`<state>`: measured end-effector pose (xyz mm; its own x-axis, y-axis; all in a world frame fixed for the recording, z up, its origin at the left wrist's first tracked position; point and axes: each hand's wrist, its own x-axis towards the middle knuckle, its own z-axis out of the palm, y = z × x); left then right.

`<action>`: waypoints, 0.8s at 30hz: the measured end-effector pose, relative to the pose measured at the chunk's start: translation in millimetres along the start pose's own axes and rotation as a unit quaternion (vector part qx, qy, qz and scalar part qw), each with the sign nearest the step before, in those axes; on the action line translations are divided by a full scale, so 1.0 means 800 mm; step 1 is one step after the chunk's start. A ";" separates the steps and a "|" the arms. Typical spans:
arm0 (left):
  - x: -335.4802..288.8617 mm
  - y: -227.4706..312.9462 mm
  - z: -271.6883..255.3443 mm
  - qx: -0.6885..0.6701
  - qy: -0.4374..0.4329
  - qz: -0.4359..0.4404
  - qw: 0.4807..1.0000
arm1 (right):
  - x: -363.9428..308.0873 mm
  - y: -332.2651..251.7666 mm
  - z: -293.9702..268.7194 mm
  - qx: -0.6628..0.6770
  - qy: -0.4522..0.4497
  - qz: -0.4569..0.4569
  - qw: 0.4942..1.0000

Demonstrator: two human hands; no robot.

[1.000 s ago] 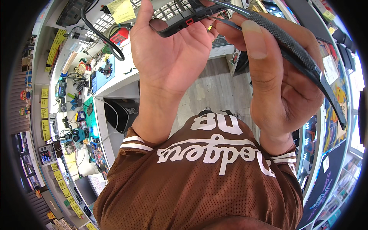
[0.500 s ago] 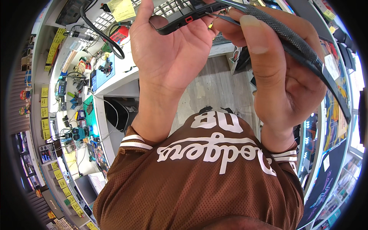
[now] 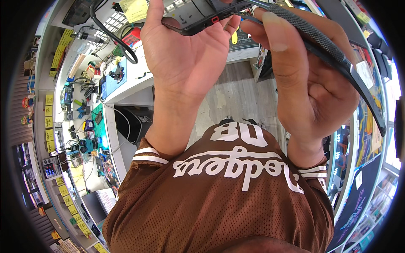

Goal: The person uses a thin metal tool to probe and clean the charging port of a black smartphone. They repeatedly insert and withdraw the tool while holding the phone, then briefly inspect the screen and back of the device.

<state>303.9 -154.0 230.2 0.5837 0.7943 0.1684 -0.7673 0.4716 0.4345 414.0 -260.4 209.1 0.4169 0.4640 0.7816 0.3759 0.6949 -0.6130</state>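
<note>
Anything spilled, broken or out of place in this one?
Nothing stands out: no spill or breakage shows. The left hand holds a dark frame, the right hand dark tweezers. The frame's upper part is cut off by the picture's edge, so I can't judge it.

Floor (image 3: 232, 92) is done in greyish wood-look. White workbench (image 3: 128, 93) is pretty much buried in gear (image 3: 87, 146); bright windows (image 3: 392, 145) can be seen far right.

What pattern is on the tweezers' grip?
The tweezers' grip is dark with fine crosshatching, best seen in the head view.
</note>
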 end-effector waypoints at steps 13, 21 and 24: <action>0.005 0.012 -0.015 0.041 -0.081 -0.015 0.996 | 0.007 0.000 0.002 -0.033 0.012 -0.003 0.999; 0.002 0.010 -0.010 0.047 -0.038 -0.007 0.998 | 0.010 0.003 0.002 -0.078 -0.003 -0.035 0.996; 0.005 0.002 0.004 0.074 0.087 0.058 0.992 | 0.013 0.006 -0.001 -0.060 -0.018 -0.049 0.997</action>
<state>306.0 -151.6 234.4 0.4291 0.9002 0.0748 -0.7718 0.3224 0.5480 420.9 -252.7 214.3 0.3434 0.4181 0.8410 0.5113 0.6679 -0.5408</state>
